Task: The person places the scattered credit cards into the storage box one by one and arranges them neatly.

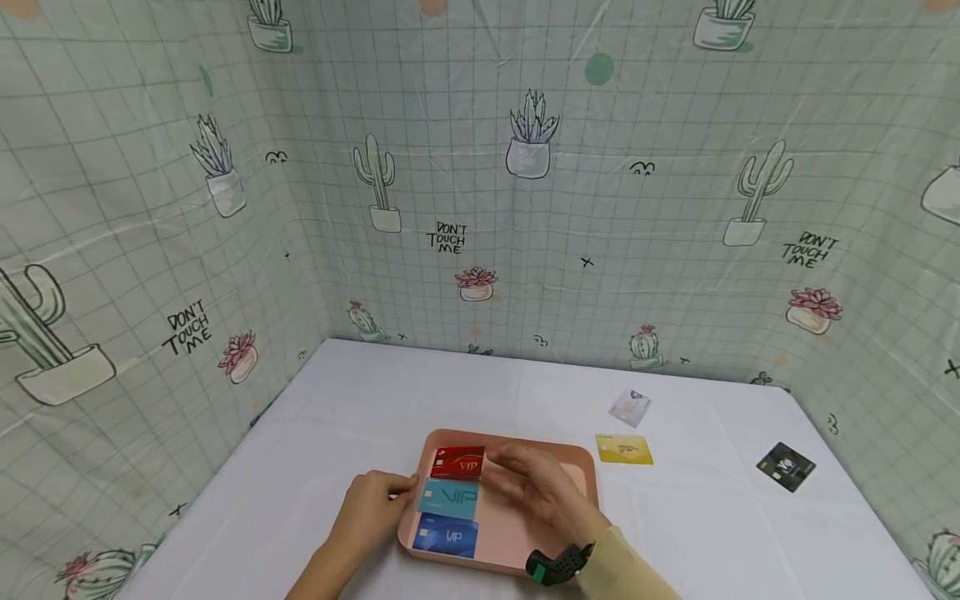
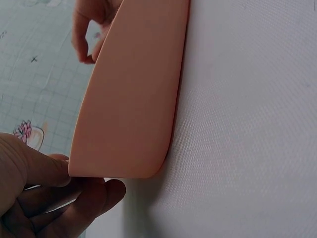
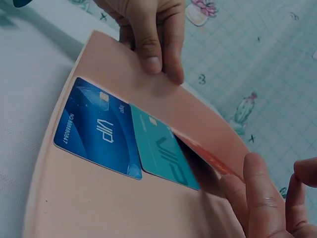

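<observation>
Head view: pink tray [image 1: 501, 542] near on table [image 1: 735, 533], red card [image 1: 453, 461], teal card [image 1: 442, 497] and blue card [image 1: 442, 537] ranged far to near along its left; right hand [image 1: 551, 492] over it, fingers at red card's right end, pinching or not cannot tell. Left wrist: left hand [image 2: 44, 172] pinches tray's left rim. Right wrist: red card tilted, blue one flat.

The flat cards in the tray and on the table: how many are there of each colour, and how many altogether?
Red rectangular card: 1
Teal rectangular card: 1
Blue rectangular card: 1
Yellow rectangular card: 1
Silver-grey rectangular card: 1
Black rectangular card: 1
Total: 6
</observation>
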`<state>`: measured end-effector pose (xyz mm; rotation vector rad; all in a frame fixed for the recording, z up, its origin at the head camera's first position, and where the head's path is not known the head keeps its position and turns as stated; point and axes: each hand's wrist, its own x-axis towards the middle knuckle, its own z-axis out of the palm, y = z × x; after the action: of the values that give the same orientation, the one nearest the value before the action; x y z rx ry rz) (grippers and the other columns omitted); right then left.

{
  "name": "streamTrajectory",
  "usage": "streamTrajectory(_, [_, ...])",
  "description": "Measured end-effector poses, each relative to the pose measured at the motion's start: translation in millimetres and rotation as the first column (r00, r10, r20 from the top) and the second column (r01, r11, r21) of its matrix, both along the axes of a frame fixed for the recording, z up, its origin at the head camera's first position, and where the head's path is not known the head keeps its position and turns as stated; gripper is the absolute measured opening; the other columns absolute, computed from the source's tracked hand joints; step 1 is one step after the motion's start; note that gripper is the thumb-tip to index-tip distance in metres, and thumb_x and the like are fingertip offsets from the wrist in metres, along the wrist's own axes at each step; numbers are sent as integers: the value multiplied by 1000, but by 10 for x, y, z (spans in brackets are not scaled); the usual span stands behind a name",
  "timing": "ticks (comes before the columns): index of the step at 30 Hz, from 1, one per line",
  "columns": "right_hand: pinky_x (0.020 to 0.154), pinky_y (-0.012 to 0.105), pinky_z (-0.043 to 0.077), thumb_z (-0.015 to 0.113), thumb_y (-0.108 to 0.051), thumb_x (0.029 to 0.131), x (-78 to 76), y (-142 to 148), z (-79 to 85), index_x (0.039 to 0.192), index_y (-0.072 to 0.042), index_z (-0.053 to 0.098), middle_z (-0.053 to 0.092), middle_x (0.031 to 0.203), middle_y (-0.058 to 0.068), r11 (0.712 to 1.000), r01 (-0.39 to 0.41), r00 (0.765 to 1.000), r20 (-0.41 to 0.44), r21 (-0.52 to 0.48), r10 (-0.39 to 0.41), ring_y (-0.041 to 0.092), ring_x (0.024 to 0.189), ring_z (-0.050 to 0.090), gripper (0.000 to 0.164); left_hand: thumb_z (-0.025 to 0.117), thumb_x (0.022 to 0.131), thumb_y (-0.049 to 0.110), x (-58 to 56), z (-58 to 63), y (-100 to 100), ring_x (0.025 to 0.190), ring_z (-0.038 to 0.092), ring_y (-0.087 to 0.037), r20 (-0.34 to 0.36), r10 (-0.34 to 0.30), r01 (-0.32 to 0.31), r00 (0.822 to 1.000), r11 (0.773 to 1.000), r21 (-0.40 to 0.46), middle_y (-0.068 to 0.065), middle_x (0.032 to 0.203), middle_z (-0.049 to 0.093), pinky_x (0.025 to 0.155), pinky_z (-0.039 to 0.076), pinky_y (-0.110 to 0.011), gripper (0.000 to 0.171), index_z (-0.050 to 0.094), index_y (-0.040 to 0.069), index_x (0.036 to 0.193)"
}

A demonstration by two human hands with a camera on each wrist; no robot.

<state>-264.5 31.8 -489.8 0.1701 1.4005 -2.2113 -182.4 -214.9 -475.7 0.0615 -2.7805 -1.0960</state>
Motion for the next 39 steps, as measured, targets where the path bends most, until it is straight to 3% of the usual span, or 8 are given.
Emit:
streamTrajectory(4, [95, 39, 57, 62, -8, 102, 0, -18, -24, 136, 10, 53, 68, 125, 21, 999, 10, 1000, 28, -34, -9, 27, 102, 76, 40, 75, 87, -1, 1, 3, -1, 102, 73, -28, 23, 7, -7, 1000, 1000, -1, -16, 104, 79, 82, 61, -46, 20, 81, 2, 106])
streamTrajectory(10, [92, 38, 58, 63, -9, 102, -6, -19, -34, 143, 12, 47, 67, 125, 24, 999, 32, 998, 53, -11, -31, 26, 99, 76, 49, 76, 87, 0, -7, 0, -3, 100, 72, -24, 32, 17, -17, 999, 1000, -1, -16, 105, 79, 80, 61, -44, 21, 81, 3, 108])
streamTrajectory(16, [91, 38, 59, 60, -11, 104, -2, 9, -30, 146, 14, 40, 61, 133, 30, 999, 34, 998, 49, -5, -34, 27, 100, 76, 53, 75, 87, 0, -16, 0, 16, 93, 69, -19, 21, 15, -15, 1000, 1000, -1, -17, 104, 79, 76, 60, -42, 21, 81, 2, 107])
streamTrajectory(19, [89, 36, 59, 58, -11, 105, -3, 22, -26, 149, 13, 37, 58, 136, 31, 1000, 22, 998, 52, -7, -21, 27, 102, 75, 54, 75, 88, 0, -13, -2, 16, 97, 72, -23, 15, 8, -8, 1000, 1000, -4, -16, 103, 79, 78, 61, -44, 20, 81, 1, 107])
streamTrajectory(29, [87, 38, 60, 60, -10, 102, -2, 97, 15, 136, 10, 50, 66, 124, 23, 999, 29, 1000, 9, 25, -29, 29, 105, 74, 40, 77, 88, 4, 0, -22, 6, 110, 72, -37, 21, 45, -44, 999, 998, -39, -13, 102, 80, 90, 57, -54, 18, 82, 6, 105])
streamTrajectory(39, [90, 42, 60, 63, -13, 101, -37, 193, 94, 136, 10, 53, 66, 127, 24, 996, 41, 999, -34, 83, -39, 35, 116, 70, 43, 77, 88, 5, 2, -16, 5, 109, 72, -37, 10, 43, -43, 999, 999, -28, -13, 101, 80, 90, 57, -54, 17, 82, 5, 104])
